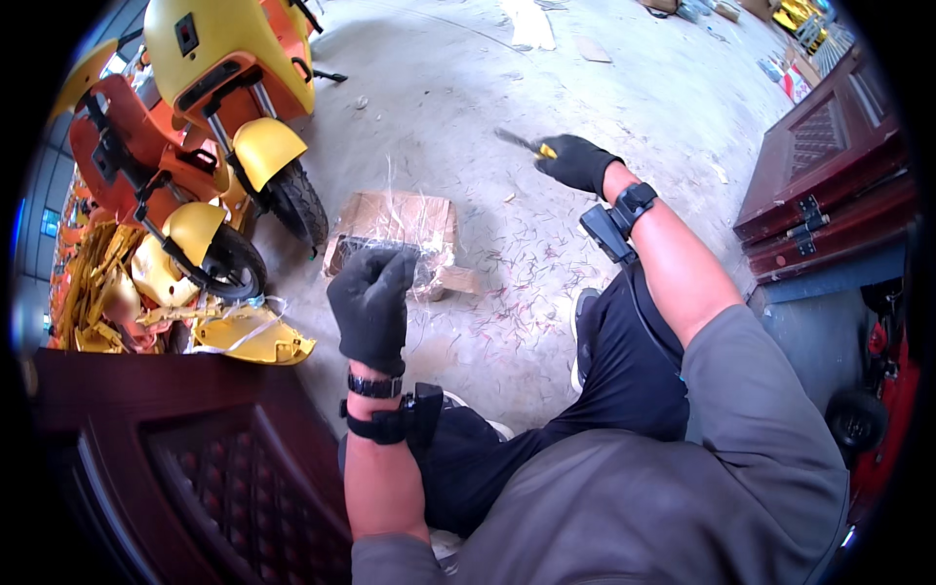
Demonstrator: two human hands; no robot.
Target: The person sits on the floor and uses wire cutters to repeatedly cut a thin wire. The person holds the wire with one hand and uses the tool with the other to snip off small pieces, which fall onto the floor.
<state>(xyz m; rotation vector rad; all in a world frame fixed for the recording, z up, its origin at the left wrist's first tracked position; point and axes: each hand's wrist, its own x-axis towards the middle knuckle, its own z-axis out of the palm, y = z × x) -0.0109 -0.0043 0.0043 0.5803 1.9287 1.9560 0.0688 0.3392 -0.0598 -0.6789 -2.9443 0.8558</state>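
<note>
My right hand (574, 162), in a black glove, holds a hand tool (546, 151) with a yellow grip. Its thin dark end points up and left over the concrete floor and is motion-blurred, so its exact kind is unclear. My left hand (371, 311), also gloved in black, is curled into a fist in front of an opened cardboard box (431, 212). Crumpled clear plastic film (433, 257) rises out of the box. Partly behind my left knuckles is a dark flat object (352, 247). Whether that fist grips anything is hidden.
Yellow-and-orange scooters (269, 150) stand at the left, with a pile of yellow plastic parts (252, 340) below them. Many short wire-like scraps (519, 289) litter the concrete floor (453, 95). Dark red panelled doors stand at lower left (212, 468) and right (819, 146).
</note>
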